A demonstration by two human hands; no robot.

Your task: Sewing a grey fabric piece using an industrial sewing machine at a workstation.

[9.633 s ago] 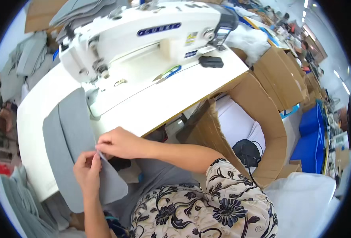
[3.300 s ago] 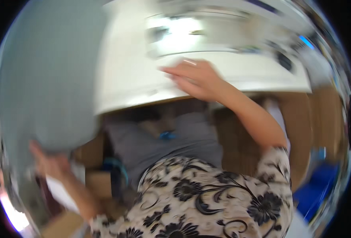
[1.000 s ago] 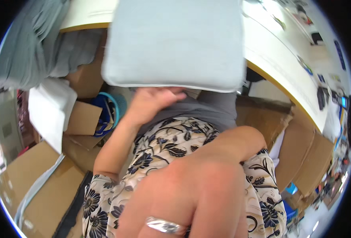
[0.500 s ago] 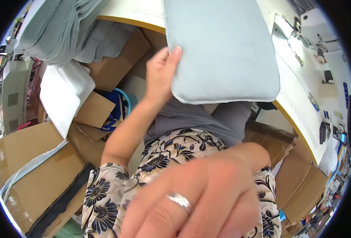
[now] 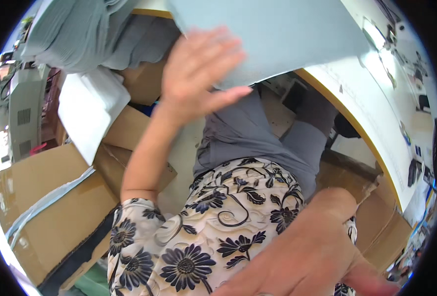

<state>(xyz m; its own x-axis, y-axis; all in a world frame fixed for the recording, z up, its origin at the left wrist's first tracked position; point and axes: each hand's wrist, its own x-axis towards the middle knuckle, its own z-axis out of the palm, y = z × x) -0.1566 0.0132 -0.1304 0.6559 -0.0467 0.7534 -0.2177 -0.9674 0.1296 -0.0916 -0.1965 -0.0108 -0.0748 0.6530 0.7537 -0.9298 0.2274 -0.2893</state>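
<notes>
A large pale grey padded panel (image 5: 273, 34) with a seamed edge lies over the white worktop (image 5: 371, 128) at the top. My left hand (image 5: 196, 79) is in front of the panel's near left edge, fingers stretched out and thumb apart. Motion smears it slightly, and I cannot tell whether it touches the panel. Close to the camera at the lower right, my right hand (image 5: 307, 251) holds nothing that I can see. One of its digits points off to the right, apart from the others, which run past the lower edge.
Stacked grey fabric pieces (image 5: 75, 39) hang at the upper left, above white sheets (image 5: 87, 108). Cardboard boxes (image 5: 45, 192) flank me on the left, with another box (image 5: 371, 217) at the right. Metal machine parts (image 5: 384, 59) stand on the worktop's far right.
My left hand has let go of the panel's edge and spread its fingers. The panel has moved up and left and turned. My right hand has moved right and down, its fingers less curled.
</notes>
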